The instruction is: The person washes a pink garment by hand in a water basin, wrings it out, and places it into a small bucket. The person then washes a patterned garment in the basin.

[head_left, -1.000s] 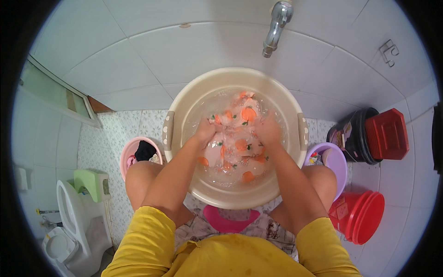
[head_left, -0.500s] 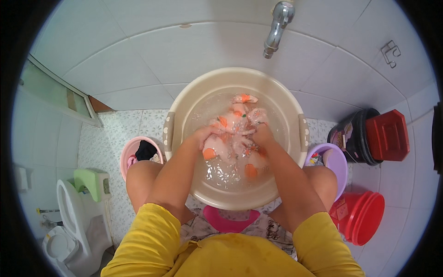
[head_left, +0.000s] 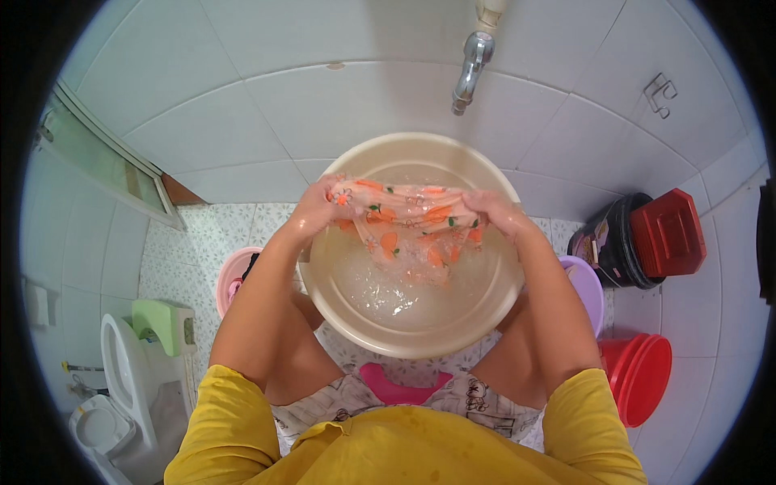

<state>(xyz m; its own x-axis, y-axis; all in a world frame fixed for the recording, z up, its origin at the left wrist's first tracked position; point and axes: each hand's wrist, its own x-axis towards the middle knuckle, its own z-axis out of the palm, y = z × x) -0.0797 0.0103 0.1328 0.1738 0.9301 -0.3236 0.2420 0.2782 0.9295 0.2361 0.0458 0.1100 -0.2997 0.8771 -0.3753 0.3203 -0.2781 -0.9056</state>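
A wet, pale peach garment [head_left: 412, 218] with orange fruit, green leaf and flower prints is stretched between my hands over a large cream basin [head_left: 412, 343]. My left hand [head_left: 319, 208] is closed on its left end, near the basin's left rim. At the other end, my right hand [head_left: 497, 212] grips the cloth close to the right rim. The garment's lower part hangs down to the water [head_left: 388, 299], which looks cloudy and rippled. Just where the cloth meets the water is hard to make out. The fingertips of both hands are partly hidden by folds.
A chrome tap [head_left: 473, 71] sticks out from the tiled wall above the basin. On the left are a pink tub [head_left: 230, 279] with clothes, a green stool [head_left: 166, 323] and a toilet [head_left: 121, 364]. A purple tub [head_left: 588, 291], black bucket [head_left: 610, 242] and red bucket [head_left: 638, 380] stand right.
The garment was bunched in the water between my hands. Now it is lifted and spread sideways, my left hand having moved left and my right hand right.
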